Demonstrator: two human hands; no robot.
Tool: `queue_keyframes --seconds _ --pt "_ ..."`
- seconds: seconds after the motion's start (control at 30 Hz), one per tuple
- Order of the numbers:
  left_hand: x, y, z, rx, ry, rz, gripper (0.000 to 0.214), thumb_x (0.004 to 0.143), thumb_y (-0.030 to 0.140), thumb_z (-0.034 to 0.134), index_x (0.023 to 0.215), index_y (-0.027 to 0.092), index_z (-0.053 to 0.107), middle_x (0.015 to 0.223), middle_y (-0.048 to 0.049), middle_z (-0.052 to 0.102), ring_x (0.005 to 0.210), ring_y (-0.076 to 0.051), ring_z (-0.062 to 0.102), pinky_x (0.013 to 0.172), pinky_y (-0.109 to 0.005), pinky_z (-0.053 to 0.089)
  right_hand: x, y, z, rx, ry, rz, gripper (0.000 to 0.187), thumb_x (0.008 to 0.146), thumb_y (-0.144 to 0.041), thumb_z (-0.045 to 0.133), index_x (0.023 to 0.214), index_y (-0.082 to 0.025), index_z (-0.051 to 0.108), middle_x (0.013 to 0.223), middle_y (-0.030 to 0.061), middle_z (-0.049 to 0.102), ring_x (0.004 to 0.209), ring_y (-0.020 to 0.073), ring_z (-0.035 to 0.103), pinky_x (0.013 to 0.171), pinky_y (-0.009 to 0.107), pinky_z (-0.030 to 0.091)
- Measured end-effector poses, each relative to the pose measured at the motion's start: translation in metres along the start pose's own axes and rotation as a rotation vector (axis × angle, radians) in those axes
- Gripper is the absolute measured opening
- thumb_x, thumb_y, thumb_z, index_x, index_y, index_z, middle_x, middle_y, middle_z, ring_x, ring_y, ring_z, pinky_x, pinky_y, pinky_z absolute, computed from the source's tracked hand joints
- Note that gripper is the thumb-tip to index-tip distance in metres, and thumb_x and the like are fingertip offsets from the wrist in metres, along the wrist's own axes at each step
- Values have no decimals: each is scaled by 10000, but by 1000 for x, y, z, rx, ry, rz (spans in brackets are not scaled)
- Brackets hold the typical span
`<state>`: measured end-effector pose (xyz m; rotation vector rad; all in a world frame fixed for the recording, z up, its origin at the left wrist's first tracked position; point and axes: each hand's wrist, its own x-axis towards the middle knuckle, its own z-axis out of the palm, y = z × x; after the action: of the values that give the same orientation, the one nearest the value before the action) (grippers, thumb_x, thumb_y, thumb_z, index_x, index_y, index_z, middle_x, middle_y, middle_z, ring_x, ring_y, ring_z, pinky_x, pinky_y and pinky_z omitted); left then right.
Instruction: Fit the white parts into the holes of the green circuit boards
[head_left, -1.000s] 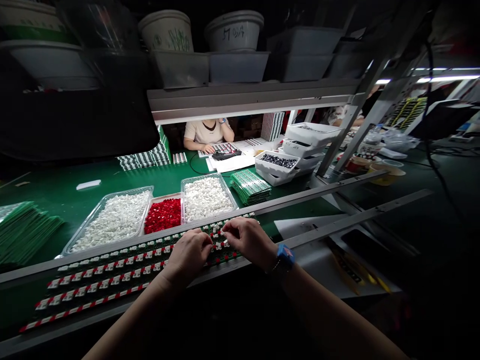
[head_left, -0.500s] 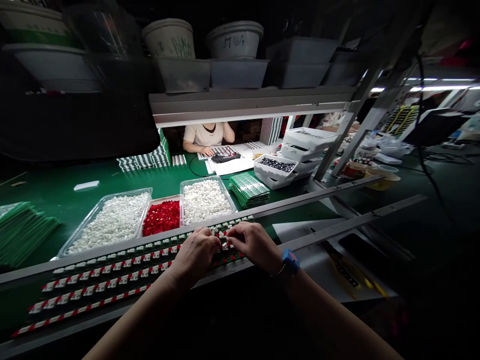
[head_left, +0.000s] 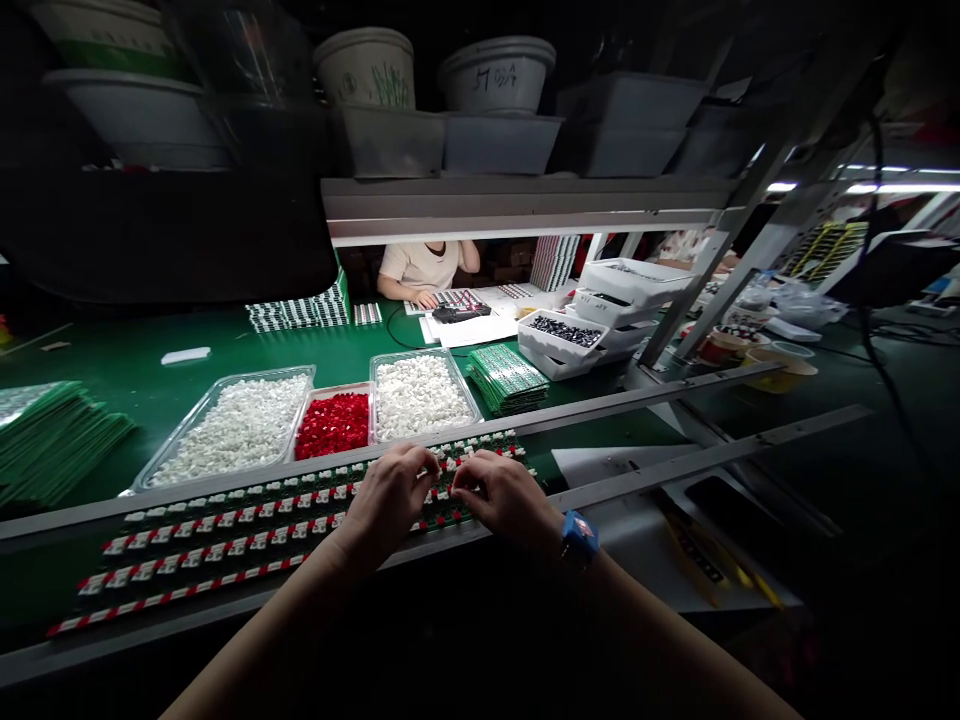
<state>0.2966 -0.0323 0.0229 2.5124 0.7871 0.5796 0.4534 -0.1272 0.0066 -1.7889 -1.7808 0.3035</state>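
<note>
At near side, left hand (head_left: pixel 388 497) and right hand (head_left: pixel 507 492) curled, fingertips on far green circuit-board strip (head_left: pixel 480 452) running left-right; whether pinching, cannot tell.

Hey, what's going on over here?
A person's left hand and right hand are at a green circuit board carrying rows of small white and red parts, fingertips down among them. Just beyond sit a clear tray of white parts, a tray of red parts and a stack of green boards. A co-worker sits across the bench.
</note>
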Motion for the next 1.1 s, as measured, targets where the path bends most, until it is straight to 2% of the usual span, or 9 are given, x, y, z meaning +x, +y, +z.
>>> queue_keyframes --seconds 0.1,0.17,0.37,0.47,0.63,0.77,0.87,0.97,1.1 --pt "-10 -3 -4 -151 48 -98 182 839 221 511 892 169 678 699 -12 667 625 -146 594 627 -241 457 -7 0 6 14 -52 -61 74 831 -208 599 843 -162 656 856 30 608 727 122 569 675 216 422" --pt "-18 -6 -7 -302 61 -140 220 826 253 524 915 169 706 734 -22 699 651 -150 614 630 -239 472 -10 -1 8 3 -71 -79 92 848 -205 574 852 -161 655 870 37 607 733 125 575 675 220 428" --pt "-44 -12 -15 -722 -111 -316 279 721 328 663 903 126 724 811 -70 742 714 -185 658 647 -257 509 -10 -9 9 -99 -102 -102 136 883 -197 524 848 -158 650 866 47 600 731 133 577 662 229 432" --pt "-56 -11 -19 -763 -89 -383 285 691 324 688 898 131 718 827 -70 742 709 -179 653 657 -261 509 -8 -13 9 -162 -122 -106 141 889 -195 520 846 -156 648 869 50 599 731 132 574 666 227 432" --pt "-75 -6 -26 -792 -63 -482 283 719 365 645 871 131 688 724 -45 701 610 -143 611 557 -231 466 -6 -14 12 -297 -162 -116 138 882 -188 531 818 -157 649 854 48 602 723 140 570 659 239 424" --pt "-87 -8 -27 -869 -53 -515 297 728 396 641 872 136 664 680 -23 673 585 -129 598 537 -217 451 -8 -15 15 -288 -160 -118 140 880 -195 536 810 -158 651 847 48 610 727 145 578 674 245 431" --pt "-96 -14 -24 -921 -50 -531 332 743 433 649 916 150 669 704 -28 685 612 -133 613 556 -217 460 -11 -15 10 -214 -108 -84 80 840 -206 596 878 -169 657 874 43 623 743 153 592 675 248 439" --pt "-107 -18 -22 -958 -86 -591 369 726 484 676 909 163 670 735 -40 706 637 -157 645 561 -225 478 -19 -6 -3 -133 42 -21 110 840 -205 587 925 -183 654 896 39 635 793 159 600 713 252 449" --pt "-123 -20 -21 -1005 -31 -656 446 674 521 723 970 193 657 789 -47 732 722 -205 684 618 -255 514 -37 24 -21 -280 254 152 204 844 -157 501 967 -159 665 933 71 662 910 213 580 825 331 436"
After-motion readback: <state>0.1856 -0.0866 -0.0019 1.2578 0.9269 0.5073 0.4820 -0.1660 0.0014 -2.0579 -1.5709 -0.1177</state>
